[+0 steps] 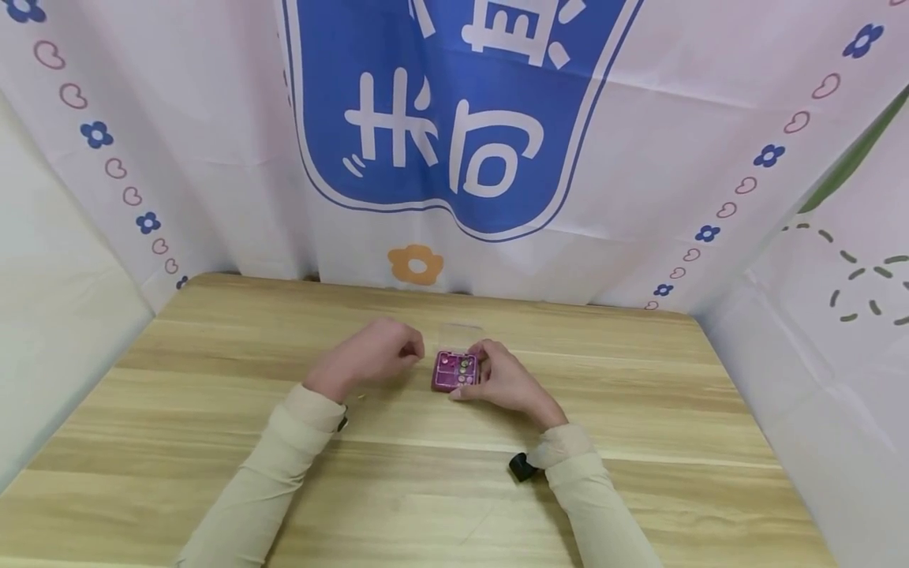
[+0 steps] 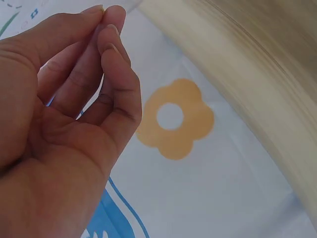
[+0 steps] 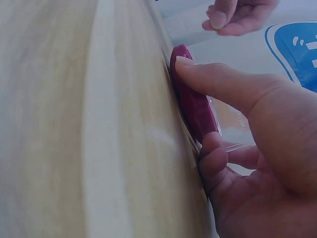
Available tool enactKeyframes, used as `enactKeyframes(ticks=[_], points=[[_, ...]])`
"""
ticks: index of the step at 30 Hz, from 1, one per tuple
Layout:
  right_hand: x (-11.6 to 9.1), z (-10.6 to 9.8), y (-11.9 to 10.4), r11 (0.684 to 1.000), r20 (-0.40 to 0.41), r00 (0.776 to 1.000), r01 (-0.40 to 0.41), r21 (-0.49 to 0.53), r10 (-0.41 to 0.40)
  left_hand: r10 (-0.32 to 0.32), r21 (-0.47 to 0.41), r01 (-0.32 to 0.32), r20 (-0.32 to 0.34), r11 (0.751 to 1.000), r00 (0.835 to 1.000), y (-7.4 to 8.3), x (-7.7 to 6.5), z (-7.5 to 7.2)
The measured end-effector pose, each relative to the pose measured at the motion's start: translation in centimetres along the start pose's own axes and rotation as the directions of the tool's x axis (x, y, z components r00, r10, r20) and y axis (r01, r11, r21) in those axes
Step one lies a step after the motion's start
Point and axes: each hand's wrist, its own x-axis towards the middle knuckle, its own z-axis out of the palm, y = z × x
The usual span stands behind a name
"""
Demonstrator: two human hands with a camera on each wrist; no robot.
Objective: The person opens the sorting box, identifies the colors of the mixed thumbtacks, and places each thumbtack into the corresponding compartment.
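A small magenta compartment case lies on the table with its clear lid raised at the back. Several small round pieces, some pink, some greenish, sit in its compartments. My right hand grips the case from the right, thumb along the near edge and fingers at the far right; the right wrist view shows the thumb on its magenta side. Left of the case, my left hand is raised with thumb and fingertips pinched together. A tiny yellowish piece peeks out between them, mostly hidden.
A tiny yellowish bit lies on the wooden table by the left wrist. Behind the table hangs a white printed curtain with a blue sign and flowers. White cloth also closes off both sides.
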Motion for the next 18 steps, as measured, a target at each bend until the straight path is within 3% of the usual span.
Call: enactKeyframes(ticks=[11,18], points=[[-0.1,0.2,-0.3,1.0,0.01,1.0,0.004,-0.002,-0.004,0.026,0.002,-0.026,0.077,1.0,0.997,1.2,2.2,2.1],[-0.3,-0.1,-0.3,1.0,0.005,1.0,0.012,0.005,-0.012,0.069,0.027,-0.071,0.072,0.997,0.995,1.8,3.1,3.2]])
